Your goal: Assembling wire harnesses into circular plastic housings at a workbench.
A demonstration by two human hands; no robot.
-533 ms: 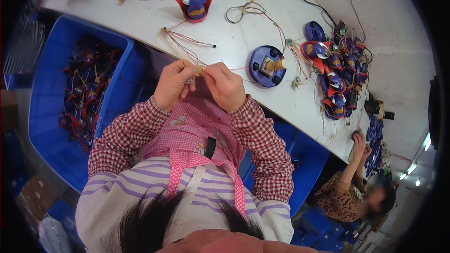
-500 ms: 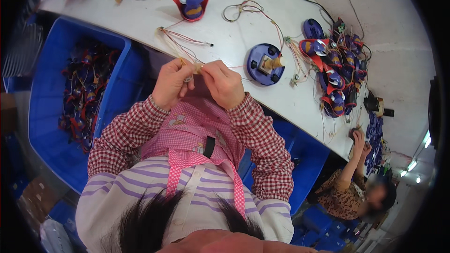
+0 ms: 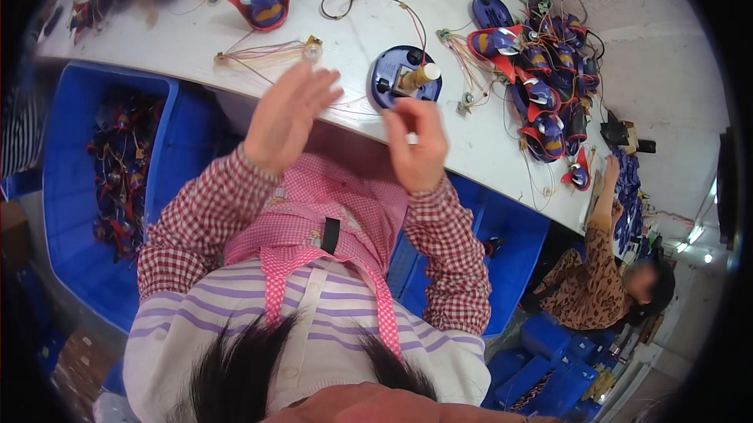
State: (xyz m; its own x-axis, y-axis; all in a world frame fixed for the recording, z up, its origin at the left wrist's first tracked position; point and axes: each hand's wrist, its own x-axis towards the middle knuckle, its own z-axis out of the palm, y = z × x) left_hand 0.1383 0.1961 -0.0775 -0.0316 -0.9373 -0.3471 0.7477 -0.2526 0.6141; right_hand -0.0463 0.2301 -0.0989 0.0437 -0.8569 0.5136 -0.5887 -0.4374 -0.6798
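My left hand is over the table's near edge, palm turned inward, fingers stretched out with nothing in them. Just beyond its fingertips lies a small circuit board with a round clear piece and a bundle of thin wires. My right hand is bent with thumb and fingers together; a tiny white bit shows between them, too small to name. It is in front of a purple oval toy base, which carries an upright tan post and a coiled cable.
A purple-and-red horned figure stands at the back left of the white table. More figures are heaped at the right. Blue bins stand below the edge, the left one holding figures. Another person works at far right.
My hands were together at the yellowish board; now they are apart, and the board with its round piece lies on the table. My right hand has gone toward the purple base. The view has shifted.
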